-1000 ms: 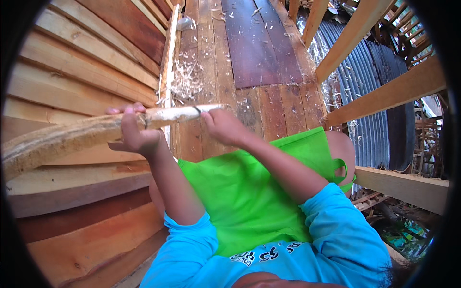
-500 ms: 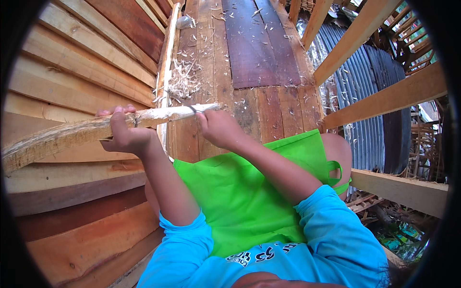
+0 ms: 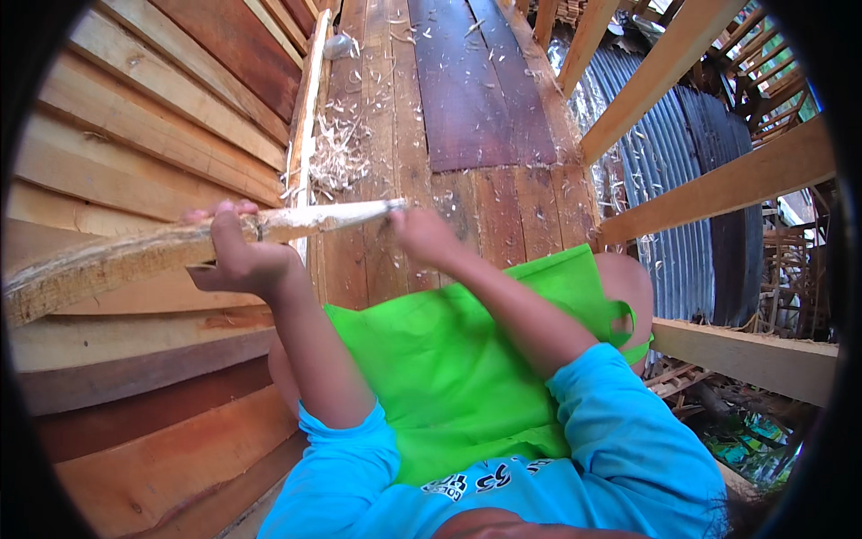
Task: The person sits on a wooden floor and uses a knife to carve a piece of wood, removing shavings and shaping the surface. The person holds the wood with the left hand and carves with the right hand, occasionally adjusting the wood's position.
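A long, slightly bent wooden stick (image 3: 126, 256) crosses from the left edge toward the middle, rough and brownish at the left, peeled pale at its tapered right end. My left hand (image 3: 242, 250) is closed around it from below, thumb up on the near side. At the tip, my right hand (image 3: 429, 238) is a fist, somewhat blurred by motion. It grips a knife whose dark blade (image 3: 396, 208) barely shows beside the stick's end; the handle is hidden in the fist. A green apron (image 3: 467, 359) covers my lap below both hands.
Curled wood shavings (image 3: 337, 157) lie heaped on the plank floor (image 3: 382, 251), with more scattered farther off. A slatted board wall (image 3: 162, 117) stands close on the left. To the right are wooden rails (image 3: 718, 189) and corrugated metal sheets (image 3: 669, 216).
My right hand has slid rightward along the stick, bringing the knife blade from across the pale part to the tip. My left hand keeps its hold in nearly the same place.
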Tool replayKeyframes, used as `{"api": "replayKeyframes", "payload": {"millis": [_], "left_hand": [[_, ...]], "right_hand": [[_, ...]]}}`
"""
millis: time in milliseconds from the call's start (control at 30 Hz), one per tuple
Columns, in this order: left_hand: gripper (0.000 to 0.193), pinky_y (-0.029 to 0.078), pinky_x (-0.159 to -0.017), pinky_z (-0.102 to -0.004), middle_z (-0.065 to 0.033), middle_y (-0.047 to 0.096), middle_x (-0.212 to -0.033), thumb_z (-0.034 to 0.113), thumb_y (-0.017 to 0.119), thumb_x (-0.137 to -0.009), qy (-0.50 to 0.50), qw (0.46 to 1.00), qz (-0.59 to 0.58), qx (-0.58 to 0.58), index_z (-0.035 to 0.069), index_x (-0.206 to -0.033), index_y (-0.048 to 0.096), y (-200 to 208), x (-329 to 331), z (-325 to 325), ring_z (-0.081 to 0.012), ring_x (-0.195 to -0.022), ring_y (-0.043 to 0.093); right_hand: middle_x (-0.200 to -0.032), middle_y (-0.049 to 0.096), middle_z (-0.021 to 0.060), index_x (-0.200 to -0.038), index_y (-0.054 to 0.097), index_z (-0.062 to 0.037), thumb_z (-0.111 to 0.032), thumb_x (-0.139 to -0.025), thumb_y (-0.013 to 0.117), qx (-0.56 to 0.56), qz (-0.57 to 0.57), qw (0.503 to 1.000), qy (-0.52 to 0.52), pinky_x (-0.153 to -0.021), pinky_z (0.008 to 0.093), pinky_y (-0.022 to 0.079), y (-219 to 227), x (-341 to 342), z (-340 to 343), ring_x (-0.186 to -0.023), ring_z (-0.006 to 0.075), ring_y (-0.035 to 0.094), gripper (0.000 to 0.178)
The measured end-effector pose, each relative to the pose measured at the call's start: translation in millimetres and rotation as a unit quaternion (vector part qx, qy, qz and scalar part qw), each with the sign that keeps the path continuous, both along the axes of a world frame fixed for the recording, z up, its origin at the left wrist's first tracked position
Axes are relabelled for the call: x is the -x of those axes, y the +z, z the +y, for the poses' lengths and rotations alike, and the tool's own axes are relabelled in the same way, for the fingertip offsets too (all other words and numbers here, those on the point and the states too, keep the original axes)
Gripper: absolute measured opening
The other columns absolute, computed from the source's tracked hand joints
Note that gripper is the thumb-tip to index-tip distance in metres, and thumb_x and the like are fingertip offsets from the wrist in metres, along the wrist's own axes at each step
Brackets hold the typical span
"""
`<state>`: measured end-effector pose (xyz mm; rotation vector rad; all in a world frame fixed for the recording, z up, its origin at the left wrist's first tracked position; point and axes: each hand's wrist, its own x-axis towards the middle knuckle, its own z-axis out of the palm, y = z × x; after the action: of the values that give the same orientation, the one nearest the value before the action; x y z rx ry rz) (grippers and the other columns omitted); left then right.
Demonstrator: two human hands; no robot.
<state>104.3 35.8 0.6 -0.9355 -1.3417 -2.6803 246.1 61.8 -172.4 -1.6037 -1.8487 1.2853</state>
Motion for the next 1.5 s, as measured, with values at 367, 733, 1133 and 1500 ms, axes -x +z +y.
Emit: {"api": "replayKeyframes", "payload": {"millis": [367,733,1133,1500], "left_hand": [[0.014,0.045,-0.055,-0.029,-0.0078,0.052,-0.075,-0.003,0.058,-0.073,0.052,0.998,-0.039,0.017,-0.002,-0.085,0.051,2.8,8.2,0.8,-0.0154,-0.059,0.051],[0.017,0.046,-0.056,-0.0292,-0.009,0.054,-0.077,0.0,0.06,-0.075,0.064,0.995,-0.052,0.059,-0.004,-0.089,0.052,13.4,-7.5,-0.3,-0.0166,-0.062,0.052],[0.015,0.046,-0.059,-0.0288,-0.0095,0.055,-0.077,0.001,0.059,-0.076,0.056,0.994,-0.065,0.067,-0.005,-0.087,0.051,8.4,2.2,-5.7,-0.0163,-0.064,0.053],[0.022,0.046,-0.059,-0.0283,-0.0102,0.054,-0.079,0.001,0.058,-0.076,0.046,0.994,-0.079,0.056,-0.007,-0.095,0.05,7.7,-4.2,-4.7,-0.0164,-0.064,0.052]], "right_hand": [[-0.083,0.064,0.0274,-0.088,0.061,0.0043,-0.034,-0.098,0.037,-0.066,0.032,0.997,0.032,-0.079,0.0533,0.047,1.8,7.4,-5.8,-0.084,0.0441,0.062,0.046],[-0.084,0.064,0.026,-0.086,0.063,0.0004,-0.029,-0.099,0.034,-0.025,0.026,0.998,0.051,-0.078,0.0506,0.048,-7.9,1.8,8.1,-0.082,0.0417,0.062,0.044],[-0.088,0.063,0.0285,-0.094,0.059,0.0035,-0.031,-0.1,0.033,-0.058,-0.01,0.995,0.075,-0.075,0.0522,0.047,28.2,6.2,-12.5,-0.085,0.0437,0.062,0.043],[-0.089,0.063,0.0283,-0.094,0.06,0.0019,-0.031,-0.099,0.036,0.02,-0.053,0.998,0.02,-0.078,0.0536,0.046,-11.6,-16.3,0.4,-0.085,0.0444,0.061,0.041]]}}
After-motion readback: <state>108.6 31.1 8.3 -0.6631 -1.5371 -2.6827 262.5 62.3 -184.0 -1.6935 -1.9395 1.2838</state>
